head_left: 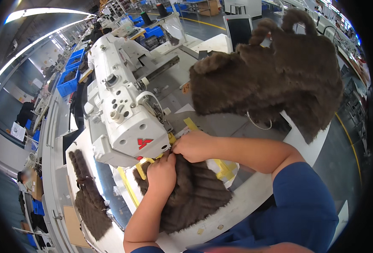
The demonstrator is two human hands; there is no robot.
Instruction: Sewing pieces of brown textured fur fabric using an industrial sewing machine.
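Note:
My left hand [161, 173] grips brown fur fabric [199, 198] at the front of a white sewing machine [123, 114], its fingers bent over the upper edge of the piece. Just right of it, my right hand [193, 145] pinches the fabric close beside the machine's head, which hides the needle and part of the fingertips. The fur lies on the machine bed among strips of yellow tape [224, 168], with a thicker fold under my left hand.
A large pile of brown fur pieces [262, 80] lies at the upper right, and another fur strip [89, 202] on the left table edge. Blue bins [68, 82] line the benches at the back left. A person [28, 177] is at the far left.

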